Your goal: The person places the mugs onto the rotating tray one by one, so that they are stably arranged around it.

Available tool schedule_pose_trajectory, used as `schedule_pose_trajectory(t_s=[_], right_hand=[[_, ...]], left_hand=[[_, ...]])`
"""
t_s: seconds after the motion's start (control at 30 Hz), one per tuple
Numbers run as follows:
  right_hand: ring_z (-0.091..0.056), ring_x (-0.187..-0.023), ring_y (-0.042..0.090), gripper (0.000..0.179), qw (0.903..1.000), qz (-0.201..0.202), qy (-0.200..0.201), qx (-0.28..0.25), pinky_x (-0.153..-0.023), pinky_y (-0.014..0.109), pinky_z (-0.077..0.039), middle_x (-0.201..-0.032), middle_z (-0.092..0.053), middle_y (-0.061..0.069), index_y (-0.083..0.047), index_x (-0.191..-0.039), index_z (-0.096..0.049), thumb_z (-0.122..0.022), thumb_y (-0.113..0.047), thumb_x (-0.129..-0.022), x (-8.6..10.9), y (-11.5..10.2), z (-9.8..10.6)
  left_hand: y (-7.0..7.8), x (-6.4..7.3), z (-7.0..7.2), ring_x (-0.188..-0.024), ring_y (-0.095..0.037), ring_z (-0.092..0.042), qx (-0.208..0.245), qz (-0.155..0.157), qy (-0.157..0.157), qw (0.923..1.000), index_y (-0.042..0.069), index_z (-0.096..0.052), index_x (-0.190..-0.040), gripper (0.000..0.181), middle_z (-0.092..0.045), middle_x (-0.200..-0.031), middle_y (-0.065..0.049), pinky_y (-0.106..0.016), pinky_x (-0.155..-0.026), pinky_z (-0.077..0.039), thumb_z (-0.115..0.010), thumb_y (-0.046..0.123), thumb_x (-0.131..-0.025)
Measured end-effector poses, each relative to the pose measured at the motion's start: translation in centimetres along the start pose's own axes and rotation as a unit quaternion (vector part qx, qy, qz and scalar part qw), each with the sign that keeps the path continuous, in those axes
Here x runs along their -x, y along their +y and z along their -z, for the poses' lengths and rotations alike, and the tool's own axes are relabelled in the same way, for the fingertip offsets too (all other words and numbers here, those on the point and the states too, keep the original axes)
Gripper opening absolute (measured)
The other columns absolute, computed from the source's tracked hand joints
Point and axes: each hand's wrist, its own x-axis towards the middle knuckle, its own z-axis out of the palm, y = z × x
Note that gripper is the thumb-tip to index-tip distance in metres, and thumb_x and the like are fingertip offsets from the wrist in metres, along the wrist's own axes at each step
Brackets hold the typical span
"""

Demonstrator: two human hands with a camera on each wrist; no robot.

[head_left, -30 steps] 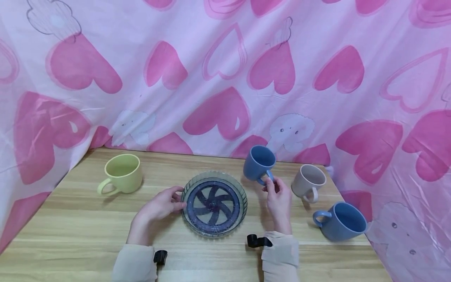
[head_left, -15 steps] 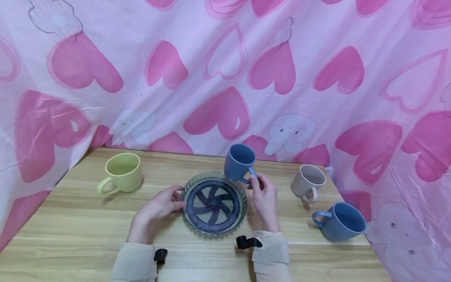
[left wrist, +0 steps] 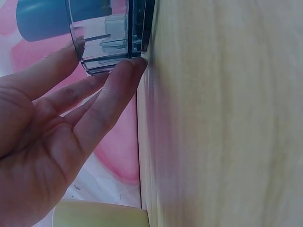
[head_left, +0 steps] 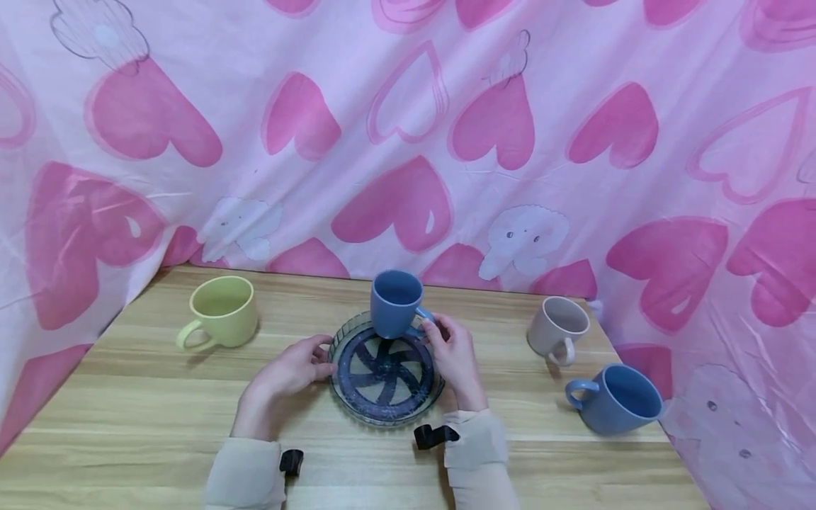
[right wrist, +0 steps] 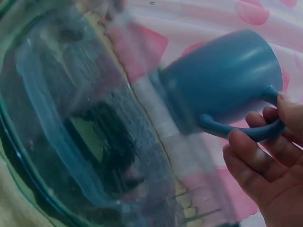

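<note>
A blue mug [head_left: 396,303] is upright over the far part of a clear round tray [head_left: 440,386]. My right hand [head_left: 455,358] pinches the mug's handle [right wrist: 241,132] between thumb and fingers. Whether the mug's base touches the tray is unclear, since the right wrist view is blurred. My left hand [head_left: 288,368] rests its fairly straight fingertips against the outer wall at the tray's left side. Up close in the left wrist view, those fingers [left wrist: 111,99] touch the see-through wall near the wooden table [left wrist: 213,118]. The tray's bottom bears a dark pinwheel pattern.
A yellow-green mug [head_left: 223,315] stands at the left, its handle facing front left. To the right are a grey-beige mug [head_left: 556,329] and a second blue mug [head_left: 617,400] near the table's edge. A pink heart-print cloth [head_left: 408,142] hangs behind.
My right hand has carried the blue mug leftward, from right of the tray to over its far part, lowering it lately. My left hand stays at the tray's side.
</note>
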Motion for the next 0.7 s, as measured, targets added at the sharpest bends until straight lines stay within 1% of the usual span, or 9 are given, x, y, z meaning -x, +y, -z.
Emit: schedule_pose_trajectory(t_s=[0.07, 0.1, 0.17, 0.27, 0.37, 0.43, 0.5, 0.67, 0.7], right_hand=[[-0.064, -0.074, 0.024, 0.019, 0.9999, -0.001, -0.012, -0.008, -0.073, 0.049, -0.057, -0.094, -0.064, 0.029, 0.008, -0.107, -0.066, -0.057, -0.005, -0.098, -0.4, 1.3, -0.2], [-0.064, -0.075, 0.026, 0.019, 0.9998, 0.000, -0.015, -0.010, -0.073, 0.048, -0.057, -0.094, -0.065, 0.029, 0.007, -0.107, -0.067, -0.057, -0.006, -0.098, -0.6, 1.9, -0.2], [-0.064, -0.078, 0.035, 0.020, 0.9997, -0.002, -0.021, -0.012, -0.074, 0.049, -0.057, -0.095, -0.065, 0.027, 0.005, -0.107, -0.067, -0.057, -0.010, -0.099, -0.9, 3.1, -0.2], [-0.064, -0.081, 0.043, 0.020, 0.9997, -0.006, -0.025, -0.005, -0.075, 0.050, -0.056, -0.093, -0.067, 0.023, 0.001, -0.105, -0.068, -0.059, -0.015, -0.099, -0.9, 3.9, 0.2], [-0.063, -0.083, 0.045, 0.020, 0.9996, -0.016, -0.024, 0.004, -0.076, 0.050, -0.056, -0.092, -0.067, 0.021, -0.001, -0.103, -0.069, -0.059, -0.017, -0.098, -0.9, 4.4, 0.6], [-0.064, -0.081, 0.042, 0.019, 0.9994, -0.016, -0.024, 0.019, -0.073, 0.044, -0.057, -0.091, -0.067, 0.020, 0.000, -0.102, -0.069, -0.059, -0.016, -0.098, -1.0, 4.6, 0.7], [-0.064, -0.080, 0.042, 0.020, 0.9991, -0.008, -0.031, 0.027, -0.071, 0.041, -0.057, -0.092, -0.067, 0.023, 0.003, -0.103, -0.069, -0.058, -0.014, -0.099, -1.3, 4.7, 0.6], [-0.061, -0.081, 0.048, 0.020, 0.9984, 0.006, -0.049, 0.030, -0.070, 0.049, -0.057, -0.091, -0.064, 0.030, 0.011, -0.105, -0.066, -0.056, -0.006, -0.099, -2.1, 5.0, 0.3], [-0.061, -0.081, 0.048, 0.020, 0.9984, 0.005, -0.046, 0.032, -0.069, 0.047, -0.057, -0.090, -0.064, 0.030, 0.010, -0.105, -0.066, -0.057, -0.007, -0.099, -2.1, 5.0, 0.3]], left_hand=[[0.0, 0.1, 0.0, -0.093, -0.024, -0.061, -0.004, 0.001, 0.000, 1.0000, -0.008, -0.044, -0.138, 0.056, -0.062, -0.107, -0.016, -0.039, -0.079, -0.054, -0.068, 0.008, -0.090], [0.0, 0.1, 0.0, -0.093, -0.024, -0.061, -0.006, 0.002, 0.000, 1.0000, -0.008, -0.044, -0.139, 0.056, -0.062, -0.107, -0.016, -0.040, -0.079, -0.054, -0.067, 0.008, -0.090], [0.1, 0.1, 0.0, -0.093, -0.024, -0.060, -0.009, 0.004, 0.001, 1.0000, -0.007, -0.044, -0.139, 0.056, -0.062, -0.107, -0.016, -0.041, -0.080, -0.054, -0.067, 0.008, -0.090], [0.1, 0.1, -0.2, -0.094, -0.025, -0.060, -0.013, 0.008, 0.003, 0.9999, -0.007, -0.044, -0.139, 0.056, -0.062, -0.107, -0.015, -0.043, -0.083, -0.053, -0.067, 0.008, -0.090], [0.1, 0.0, -0.4, -0.098, -0.026, -0.060, -0.017, 0.008, 0.000, 0.9998, -0.007, -0.044, -0.139, 0.056, -0.062, -0.108, -0.015, -0.046, -0.087, -0.052, -0.066, 0.008, -0.090], [0.1, -0.1, -0.5, -0.100, -0.027, -0.059, -0.019, 0.005, 0.001, 0.9998, -0.007, -0.043, -0.140, 0.056, -0.062, -0.108, -0.015, -0.048, -0.089, -0.051, -0.066, 0.007, -0.090], [0.1, -0.2, -0.5, -0.100, -0.028, -0.059, -0.020, 0.005, 0.005, 0.9998, -0.007, -0.043, -0.140, 0.057, -0.062, -0.108, -0.015, -0.049, -0.090, -0.050, -0.065, 0.006, -0.090], [0.1, -0.2, -0.2, -0.097, -0.026, -0.059, -0.018, 0.011, 0.008, 0.9997, -0.007, -0.042, -0.141, 0.058, -0.061, -0.106, -0.014, -0.047, -0.088, -0.051, -0.065, 0.004, -0.089], [0.1, -0.1, -0.2, -0.097, -0.026, -0.058, -0.018, 0.011, 0.008, 0.9998, -0.007, -0.042, -0.141, 0.058, -0.061, -0.105, -0.014, -0.046, -0.088, -0.051, -0.065, 0.004, -0.089]])
